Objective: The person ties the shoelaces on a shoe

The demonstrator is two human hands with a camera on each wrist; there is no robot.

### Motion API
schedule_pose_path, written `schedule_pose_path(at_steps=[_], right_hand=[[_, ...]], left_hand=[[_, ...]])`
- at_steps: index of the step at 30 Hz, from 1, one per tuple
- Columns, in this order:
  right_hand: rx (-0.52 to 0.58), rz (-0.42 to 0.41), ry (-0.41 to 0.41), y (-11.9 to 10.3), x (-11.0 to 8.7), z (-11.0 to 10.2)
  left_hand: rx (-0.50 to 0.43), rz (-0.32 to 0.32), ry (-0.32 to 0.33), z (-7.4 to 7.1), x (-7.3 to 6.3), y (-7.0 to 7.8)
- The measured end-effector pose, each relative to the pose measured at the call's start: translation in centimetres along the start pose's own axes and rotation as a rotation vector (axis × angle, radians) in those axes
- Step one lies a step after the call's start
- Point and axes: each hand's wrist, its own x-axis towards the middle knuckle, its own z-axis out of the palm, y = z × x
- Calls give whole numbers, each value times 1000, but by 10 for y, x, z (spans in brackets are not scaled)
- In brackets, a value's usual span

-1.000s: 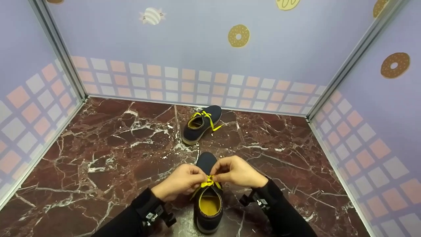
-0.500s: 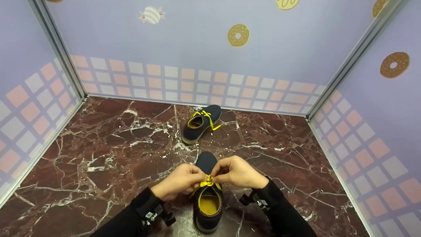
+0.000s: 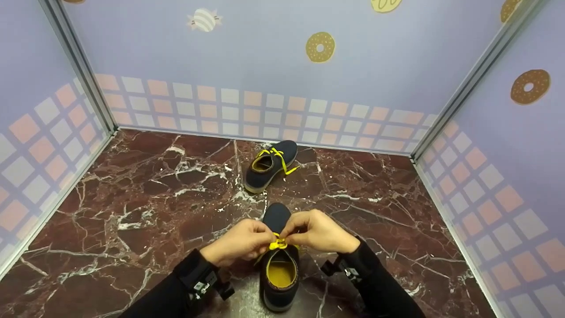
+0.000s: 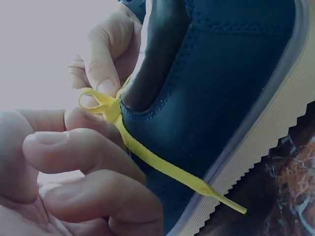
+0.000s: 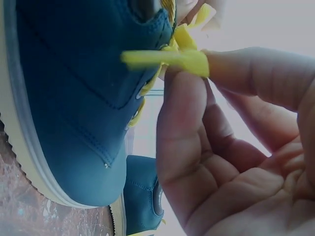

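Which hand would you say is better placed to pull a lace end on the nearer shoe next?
Probably the right hand: it pinches the yellow lace close to a loose tip. The left hand is at the knot, while the lace end on its side hangs loose.

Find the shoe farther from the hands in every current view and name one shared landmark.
Head: far shoe at the centre, beyond the near shoe.
Left wrist: not in the picture.
Right wrist: far shoe at the bottom, left of centre.
Shared landmark: the near shoe's yellow lace.
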Motion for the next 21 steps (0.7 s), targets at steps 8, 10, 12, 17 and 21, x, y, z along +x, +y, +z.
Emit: schedule_pose_path(at_steps=[8,10,12,17,21], right_hand=[[60,90,-29,-2,0,1],[76,125,-27,-2,0,2],[62,129,-20,-3,0,3],[3,85,-6,-3,0,2],[-8,72,-5,-4,0,0]], left_hand=[[1,17,-20,0,0,-1],[-13,18,-21,1,0,-2],[-22,16,-19,1,0,-2],[-31,10,-11,2,0,-1],[-43,3,-14,2,2,-1]])
